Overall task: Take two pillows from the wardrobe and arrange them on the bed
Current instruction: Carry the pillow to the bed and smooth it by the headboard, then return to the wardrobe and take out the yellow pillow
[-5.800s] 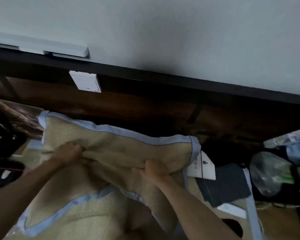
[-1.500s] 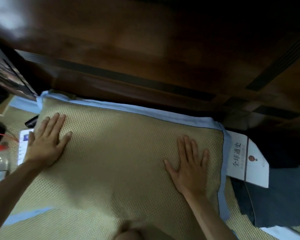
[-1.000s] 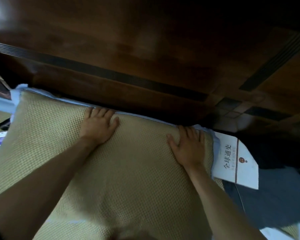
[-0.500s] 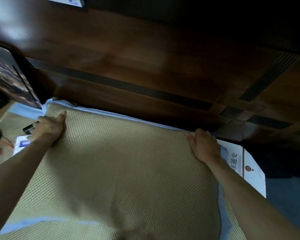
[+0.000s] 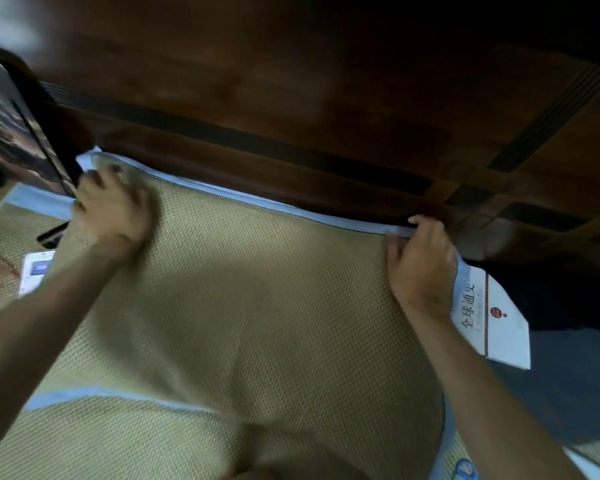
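1. Pillow [image 5: 257,306]: lay flat on the bed, far edge pressed against the headboard [image 5: 291,98], overlapping a second pillow [image 5: 101,441] nearer the camera. Looked soft and light, judging by the dents and folds in the woven tan cover; likely to sag if lifted by one corner. Cover weave looked coarse enough to give grip, not slippery. Nothing fragile about it.
2. Best hold, by judgement: the two far corners or the pale blue piping along the edges, where the cover is doubled; a pinch in the middle would only bunch fabric.
3. Right hand [image 5: 420,268]: sat on the far right corner, fingers curled together over the piping, fingertips tucked between pillow edge and headboard, thumb lying on the top face. Appeared clamped on that corner. Forearm stretched forward and slightly inward.
4. Left hand [image 5: 113,209]: blurred by motion, resting on the far left corner, palm down. Fingers seemingly spread on the cover, but cannot tell for sure whether pressing flat or gripping. Arm reached long across the pillow's left side.
5. Just right of the right fingers: a white book [image 5: 492,317], touching the pillow edge, lying on dark cloth [image 5: 551,393].
6. Just left of the left fingers: a dark framed panel [image 5: 25,133]; nearer the wrist, a phone [image 5: 37,270] on the mat.
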